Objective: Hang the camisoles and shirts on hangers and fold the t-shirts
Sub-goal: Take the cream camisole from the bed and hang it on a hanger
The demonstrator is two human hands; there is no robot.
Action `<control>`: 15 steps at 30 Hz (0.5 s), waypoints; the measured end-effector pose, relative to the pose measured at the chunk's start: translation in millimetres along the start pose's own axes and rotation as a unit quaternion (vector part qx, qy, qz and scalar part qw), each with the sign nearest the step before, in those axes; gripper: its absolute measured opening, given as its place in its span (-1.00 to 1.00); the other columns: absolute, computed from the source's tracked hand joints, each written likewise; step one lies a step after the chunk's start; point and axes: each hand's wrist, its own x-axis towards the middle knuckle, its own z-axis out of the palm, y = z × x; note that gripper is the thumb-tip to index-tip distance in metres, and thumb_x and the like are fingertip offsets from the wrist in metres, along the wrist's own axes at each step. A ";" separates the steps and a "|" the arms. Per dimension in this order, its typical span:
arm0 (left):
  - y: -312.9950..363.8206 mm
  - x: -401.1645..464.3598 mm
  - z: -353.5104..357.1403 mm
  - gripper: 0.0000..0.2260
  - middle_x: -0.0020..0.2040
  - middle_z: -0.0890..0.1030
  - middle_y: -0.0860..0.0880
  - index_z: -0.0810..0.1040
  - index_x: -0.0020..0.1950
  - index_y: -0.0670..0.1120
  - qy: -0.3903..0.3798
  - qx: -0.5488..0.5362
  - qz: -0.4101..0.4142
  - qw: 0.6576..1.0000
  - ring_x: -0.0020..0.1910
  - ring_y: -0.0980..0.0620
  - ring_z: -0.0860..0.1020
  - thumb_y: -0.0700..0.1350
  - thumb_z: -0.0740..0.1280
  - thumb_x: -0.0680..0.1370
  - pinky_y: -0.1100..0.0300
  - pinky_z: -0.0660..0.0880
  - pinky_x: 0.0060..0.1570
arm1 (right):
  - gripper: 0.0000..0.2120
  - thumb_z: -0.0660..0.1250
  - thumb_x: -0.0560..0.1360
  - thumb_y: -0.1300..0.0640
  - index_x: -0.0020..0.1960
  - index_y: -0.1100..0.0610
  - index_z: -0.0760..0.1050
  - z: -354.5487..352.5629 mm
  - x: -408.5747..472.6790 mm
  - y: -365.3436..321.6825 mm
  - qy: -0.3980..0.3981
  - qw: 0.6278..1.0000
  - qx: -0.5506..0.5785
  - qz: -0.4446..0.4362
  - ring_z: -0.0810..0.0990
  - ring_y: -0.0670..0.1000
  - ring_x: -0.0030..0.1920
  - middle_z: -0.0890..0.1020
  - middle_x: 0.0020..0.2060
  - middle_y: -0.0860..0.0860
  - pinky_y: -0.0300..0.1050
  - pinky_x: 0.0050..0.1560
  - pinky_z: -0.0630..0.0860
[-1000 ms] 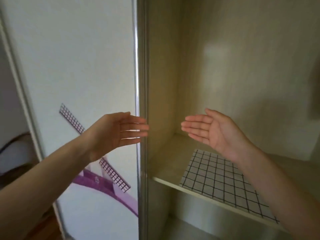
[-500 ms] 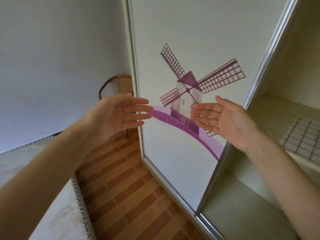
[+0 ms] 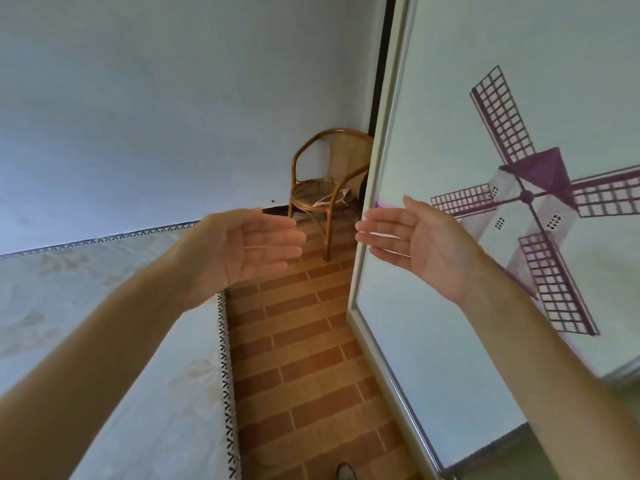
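Both hands, the left hand [image 3: 254, 245] and right hand [image 3: 417, 242], hover empty with straight fingers, palms facing, just before the rattan chair [image 3: 329, 181].

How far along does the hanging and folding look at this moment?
Done: nothing visible shows it. In hand: nothing; left hand and right hand are open and empty. Left: cannot tell; no garments show, only what may be a white hanger on the wicker chair.
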 end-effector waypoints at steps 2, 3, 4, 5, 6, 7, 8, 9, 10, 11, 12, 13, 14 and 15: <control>2.2 20.0 -9.0 -0.63 0.15 0.65 -0.20 0.56 0.24 -0.24 0.008 -0.001 0.001 1.000 0.13 -0.17 0.64 -0.07 0.06 0.66 -0.01 0.57 0.11 | -0.56 0.01 0.69 -0.04 0.21 0.20 0.55 0.9 30.6 -3.4 -0.032 0.999 -0.015 0.006 0.67 0.08 0.13 0.69 0.09 0.12 -0.05 0.17 0.55; 4.7 31.7 -12.8 -0.62 0.15 0.65 -0.20 0.56 0.24 -0.23 0.014 0.003 0.004 1.000 0.13 -0.17 0.63 -0.07 0.06 0.66 -0.02 0.56 0.13 | -0.56 0.01 0.69 -0.04 0.23 0.19 0.55 0.4 46.3 -6.0 -0.045 0.999 -0.025 0.007 0.67 0.07 0.12 0.69 0.09 0.11 -0.06 0.15 0.55; 8.3 44.2 -16.4 -0.62 0.14 0.66 -0.19 0.57 0.22 -0.22 0.022 0.007 0.008 1.000 0.13 -0.17 0.63 -0.07 0.06 0.66 -0.02 0.55 0.14 | -0.56 0.01 0.69 -0.05 0.24 0.18 0.54 -0.8 61.7 -9.8 -0.056 0.998 -0.036 0.008 0.67 0.06 0.12 0.70 0.09 0.09 -0.07 0.15 0.56; 12.6 56.6 -19.6 -0.63 0.14 0.66 -0.18 0.58 0.21 -0.22 0.031 0.007 0.012 0.999 0.13 -0.17 0.64 -0.07 0.06 0.66 -0.03 0.55 0.14 | -0.57 0.01 0.69 -0.05 0.24 0.17 0.54 -2.5 77.0 -14.1 -0.064 0.997 -0.047 0.008 0.68 0.06 0.12 0.70 0.09 0.08 -0.07 0.14 0.55; 17.8 69.9 -22.8 -0.63 0.13 0.66 -0.18 0.58 0.21 -0.22 0.041 0.005 0.016 0.999 0.12 -0.16 0.64 -0.07 0.07 0.65 -0.02 0.55 0.14 | -0.57 0.01 0.69 -0.05 0.25 0.16 0.54 -4.6 92.7 -19.5 -0.071 0.996 -0.054 0.007 0.67 0.05 0.12 0.70 0.09 0.07 -0.08 0.15 0.55; 23.4 82.9 -25.5 -0.64 0.13 0.66 -0.18 0.58 0.21 -0.22 0.049 0.002 0.018 0.999 0.12 -0.16 0.64 -0.06 0.08 0.65 -0.01 0.56 0.13 | -0.57 0.01 0.69 -0.05 0.25 0.16 0.54 -7.0 108.4 -25.0 -0.076 0.995 -0.058 0.007 0.67 0.05 0.12 0.70 0.09 0.07 -0.07 0.16 0.54; 28.3 96.1 -28.6 -0.64 0.13 0.66 -0.18 0.57 0.21 -0.22 0.057 -0.003 0.018 0.998 0.12 -0.16 0.64 -0.06 0.09 0.64 0.00 0.57 0.11 | -0.57 0.01 0.69 -0.05 0.26 0.16 0.53 -9.7 123.4 -30.3 -0.081 0.995 -0.058 0.009 0.67 0.05 0.13 0.69 0.10 0.07 -0.07 0.17 0.54; 32.6 108.4 -31.3 -0.64 0.14 0.66 -0.18 0.57 0.22 -0.22 0.065 -0.008 0.017 0.998 0.12 -0.16 0.64 -0.05 0.10 0.63 0.01 0.58 0.10 | -0.57 0.00 0.69 -0.04 0.26 0.17 0.53 -12.3 138.2 -34.8 -0.083 0.995 -0.056 0.011 0.67 0.05 0.13 0.69 0.10 0.08 -0.06 0.18 0.54; 35.7 120.3 -34.3 -0.63 0.15 0.66 -0.18 0.56 0.24 -0.22 0.074 -0.014 0.017 0.997 0.13 -0.15 0.64 -0.05 0.11 0.62 0.02 0.59 0.08 | -0.57 0.00 0.69 -0.04 0.26 0.18 0.53 -14.9 152.9 -38.5 -0.084 0.995 -0.052 0.014 0.67 0.05 0.13 0.69 0.10 0.08 -0.05 0.19 0.54; 38.5 131.1 -37.9 -0.63 0.16 0.65 -0.17 0.55 0.25 -0.22 0.083 -0.022 0.016 0.996 0.14 -0.15 0.63 -0.04 0.11 0.63 0.03 0.60 0.07 | -0.57 0.00 0.69 -0.03 0.25 0.18 0.53 -17.2 167.8 -41.4 -0.083 0.995 -0.048 0.017 0.67 0.05 0.13 0.69 0.09 0.09 -0.05 0.21 0.53; 40.4 141.6 -42.1 -0.63 0.18 0.65 -0.17 0.53 0.28 -0.22 0.093 -0.031 0.013 0.995 0.15 -0.14 0.63 -0.03 0.10 0.65 0.04 0.61 0.06 | -0.57 0.00 0.70 -0.02 0.25 0.19 0.54 -18.7 182.2 -43.4 -0.080 0.996 -0.043 0.021 0.67 0.06 0.12 0.69 0.09 0.10 -0.04 0.22 0.53; 41.6 151.1 -46.9 -0.62 0.19 0.64 -0.16 0.51 0.30 -0.22 0.102 -0.037 0.009 0.994 0.15 -0.13 0.63 -0.02 0.09 0.66 0.03 0.61 0.07 | -0.57 0.00 0.70 -0.01 0.24 0.20 0.54 -19.8 195.7 -44.3 -0.076 0.996 -0.041 0.026 0.67 0.07 0.12 0.70 0.09 0.10 -0.03 0.22 0.53; 41.9 160.5 -53.0 -0.61 0.21 0.63 -0.16 0.50 0.32 -0.22 0.111 -0.040 0.004 0.993 0.17 -0.13 0.62 -0.02 0.08 0.67 0.01 0.60 0.09 | -0.58 0.01 0.70 -0.01 0.24 0.20 0.55 -20.8 208.5 -44.5 -0.073 0.996 -0.039 0.033 0.67 0.07 0.13 0.70 0.08 0.11 -0.02 0.23 0.53; 42.4 169.0 -58.9 -0.61 0.22 0.62 -0.16 0.49 0.33 -0.22 0.120 -0.040 0.001 0.992 0.18 -0.13 0.61 -0.01 0.08 0.67 -0.02 0.58 0.14 | -0.58 0.01 0.70 -0.01 0.23 0.21 0.55 -21.2 220.6 -43.8 -0.070 0.996 -0.035 0.041 0.67 0.08 0.12 0.70 0.08 0.11 -0.01 0.23 0.53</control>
